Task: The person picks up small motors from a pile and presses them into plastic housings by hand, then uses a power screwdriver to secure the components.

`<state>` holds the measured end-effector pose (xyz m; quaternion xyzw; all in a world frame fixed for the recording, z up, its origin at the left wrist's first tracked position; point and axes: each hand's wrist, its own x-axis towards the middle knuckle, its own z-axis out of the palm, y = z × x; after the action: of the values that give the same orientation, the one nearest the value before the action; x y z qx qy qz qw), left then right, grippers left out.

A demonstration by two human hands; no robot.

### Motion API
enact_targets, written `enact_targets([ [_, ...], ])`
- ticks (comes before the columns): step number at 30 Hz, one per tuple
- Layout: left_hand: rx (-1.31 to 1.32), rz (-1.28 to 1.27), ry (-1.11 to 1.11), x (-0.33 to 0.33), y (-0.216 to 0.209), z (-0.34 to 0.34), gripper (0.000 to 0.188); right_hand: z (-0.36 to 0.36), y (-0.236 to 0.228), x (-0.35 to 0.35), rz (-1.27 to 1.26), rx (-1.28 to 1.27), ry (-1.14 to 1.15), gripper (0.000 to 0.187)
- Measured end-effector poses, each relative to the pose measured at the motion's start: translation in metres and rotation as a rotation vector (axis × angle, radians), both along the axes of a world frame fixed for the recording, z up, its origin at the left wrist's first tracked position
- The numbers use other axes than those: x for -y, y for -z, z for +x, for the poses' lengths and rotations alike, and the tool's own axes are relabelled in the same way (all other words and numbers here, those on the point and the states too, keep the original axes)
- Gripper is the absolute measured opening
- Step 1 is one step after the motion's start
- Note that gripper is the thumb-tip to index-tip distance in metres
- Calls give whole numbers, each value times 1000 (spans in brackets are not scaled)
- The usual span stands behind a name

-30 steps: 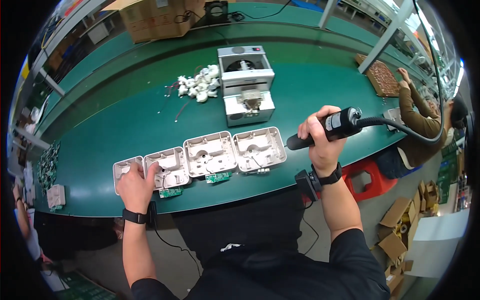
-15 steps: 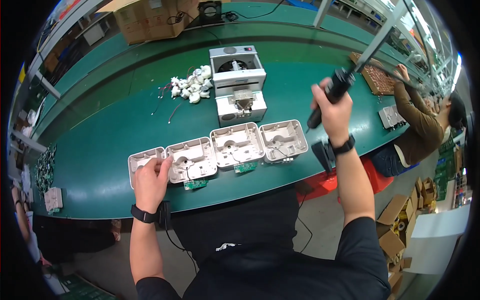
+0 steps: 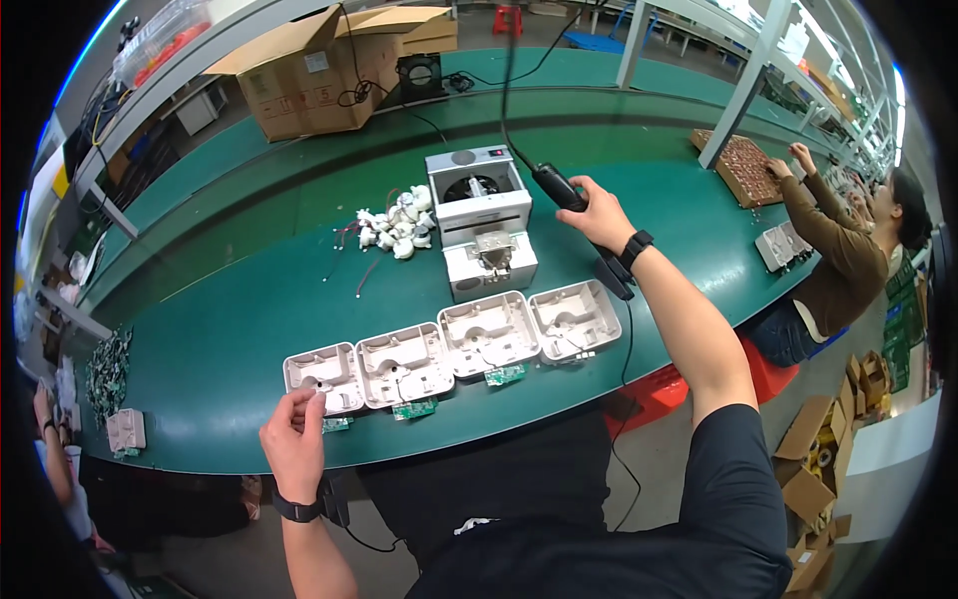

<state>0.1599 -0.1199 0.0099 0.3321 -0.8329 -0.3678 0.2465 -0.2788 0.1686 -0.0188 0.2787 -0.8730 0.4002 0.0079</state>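
Workshop Layout: General Surroundings

A green worktop (image 3: 220, 319) extended above a grey floor (image 3: 664, 479). A second green surface (image 3: 589, 72) ran behind it. A grey metal post (image 3: 758, 60) rose at the right. A red stool (image 3: 507, 20) stood in the rear area. Strip lights (image 3: 899, 125) shone at upper right.

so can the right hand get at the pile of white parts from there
Probably not straight across: the grey machine stands between the right hand and the white parts, and that hand is holding a black tool. It would likely need to go around.
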Motion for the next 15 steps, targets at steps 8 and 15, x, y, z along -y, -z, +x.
enact_targets([
  [8, 183, -337, 440, 35, -63, -65, 26, -1, 1, -25, 88, 14, -72, 58],
  [15, 425, -579, 592, 103, -34, -214, 67, 22, 25, -89, -34, -118, 276, 38],
])
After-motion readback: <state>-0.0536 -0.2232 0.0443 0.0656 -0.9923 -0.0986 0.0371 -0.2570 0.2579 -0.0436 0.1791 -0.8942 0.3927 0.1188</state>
